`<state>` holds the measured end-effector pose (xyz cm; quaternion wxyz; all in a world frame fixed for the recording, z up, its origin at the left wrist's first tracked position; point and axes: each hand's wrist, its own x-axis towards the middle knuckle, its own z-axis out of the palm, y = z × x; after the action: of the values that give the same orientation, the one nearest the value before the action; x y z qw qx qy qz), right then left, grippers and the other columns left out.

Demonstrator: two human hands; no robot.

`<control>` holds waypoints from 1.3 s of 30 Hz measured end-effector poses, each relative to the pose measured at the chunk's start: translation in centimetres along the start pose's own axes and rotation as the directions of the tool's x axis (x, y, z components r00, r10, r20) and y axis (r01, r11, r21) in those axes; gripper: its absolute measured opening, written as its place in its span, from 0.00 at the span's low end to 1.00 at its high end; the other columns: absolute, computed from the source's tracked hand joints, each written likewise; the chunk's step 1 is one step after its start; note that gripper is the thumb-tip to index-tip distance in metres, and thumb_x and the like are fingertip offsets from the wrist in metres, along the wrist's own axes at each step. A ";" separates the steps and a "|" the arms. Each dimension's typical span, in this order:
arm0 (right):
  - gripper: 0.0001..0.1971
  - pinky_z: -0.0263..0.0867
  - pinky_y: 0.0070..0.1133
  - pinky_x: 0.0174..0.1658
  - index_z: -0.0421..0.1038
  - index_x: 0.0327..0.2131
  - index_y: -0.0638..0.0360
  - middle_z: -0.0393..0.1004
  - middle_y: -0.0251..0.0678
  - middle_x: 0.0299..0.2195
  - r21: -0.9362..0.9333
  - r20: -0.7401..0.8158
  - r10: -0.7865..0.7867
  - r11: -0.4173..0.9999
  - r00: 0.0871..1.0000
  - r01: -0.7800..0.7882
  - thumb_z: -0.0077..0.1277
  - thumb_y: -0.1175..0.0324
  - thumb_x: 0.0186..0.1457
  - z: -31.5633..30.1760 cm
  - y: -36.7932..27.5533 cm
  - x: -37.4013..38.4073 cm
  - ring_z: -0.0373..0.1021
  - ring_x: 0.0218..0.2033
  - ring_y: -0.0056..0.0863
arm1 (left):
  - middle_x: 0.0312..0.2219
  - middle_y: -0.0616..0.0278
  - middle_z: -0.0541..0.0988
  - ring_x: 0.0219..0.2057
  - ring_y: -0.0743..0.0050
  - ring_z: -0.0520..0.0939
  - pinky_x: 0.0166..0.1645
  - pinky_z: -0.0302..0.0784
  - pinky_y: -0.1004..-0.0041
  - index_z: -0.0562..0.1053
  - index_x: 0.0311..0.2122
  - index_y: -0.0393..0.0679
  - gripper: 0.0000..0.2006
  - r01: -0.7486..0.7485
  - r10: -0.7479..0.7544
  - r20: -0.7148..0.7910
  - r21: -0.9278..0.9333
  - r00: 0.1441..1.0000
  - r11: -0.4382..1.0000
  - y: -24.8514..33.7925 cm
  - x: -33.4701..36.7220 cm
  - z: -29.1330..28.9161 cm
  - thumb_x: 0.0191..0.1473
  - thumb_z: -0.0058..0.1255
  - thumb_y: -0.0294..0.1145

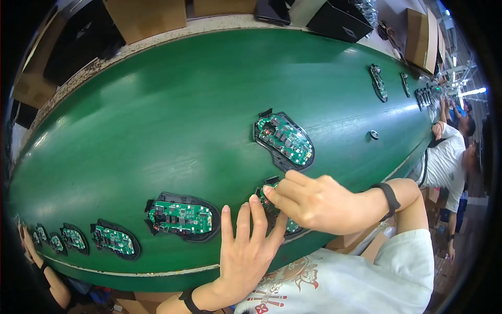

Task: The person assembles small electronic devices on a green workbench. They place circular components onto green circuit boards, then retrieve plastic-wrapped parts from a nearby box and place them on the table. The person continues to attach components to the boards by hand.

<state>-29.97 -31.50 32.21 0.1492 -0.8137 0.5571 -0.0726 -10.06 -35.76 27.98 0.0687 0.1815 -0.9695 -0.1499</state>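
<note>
Both hands (246, 251) (314, 201) press circuit board (272, 209) (mostly hidden) on green belt (157, 131).

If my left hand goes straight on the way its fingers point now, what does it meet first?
The left hand points up and away across the green belt. Its fingertips already touch the near black unit with the green board, where the right hand works. Further on probably lies the next unit.
</note>
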 end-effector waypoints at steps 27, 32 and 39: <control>0.21 0.63 0.16 0.20 0.75 0.44 0.63 0.72 0.29 0.32 -0.125 -0.365 0.141 0.972 0.920 -0.198 0.55 0.71 0.42 1.9 -0.8 -3.2 0.67 0.28 0.21 | 0.59 0.47 0.64 0.50 0.54 0.70 0.61 0.53 0.33 0.75 0.52 0.70 0.31 0.020 -0.020 0.009 -0.026 1.000 0.999 -1.5 -1.0 0.3 0.36 0.66 0.48; 0.11 0.65 0.19 0.19 0.77 0.32 0.57 0.72 0.28 0.28 0.206 -0.327 0.330 0.939 0.886 -0.274 0.61 0.73 0.40 2.4 -1.3 -6.5 0.67 0.26 0.23 | 0.56 0.49 0.66 0.46 0.56 0.71 0.62 0.49 0.34 0.75 0.52 0.75 0.29 0.070 -0.072 0.013 0.118 0.997 0.991 0.2 -1.9 0.3 0.39 0.66 0.47; 0.08 0.64 0.16 0.19 0.77 0.30 0.55 0.71 0.26 0.29 0.286 -0.372 0.389 0.912 0.843 -0.294 0.63 0.69 0.43 5.9 -3.3 -7.3 0.66 0.26 0.20 | 0.51 0.49 0.70 0.43 0.59 0.74 0.61 0.52 0.31 0.74 0.53 0.77 0.23 0.038 -0.046 0.051 0.161 0.998 0.986 0.2 -1.5 0.4 0.50 0.58 0.41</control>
<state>-28.10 -22.63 28.01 0.1243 -0.6442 0.7013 -0.2790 -8.77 -34.90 27.52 0.0244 0.2027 -0.9758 -0.0782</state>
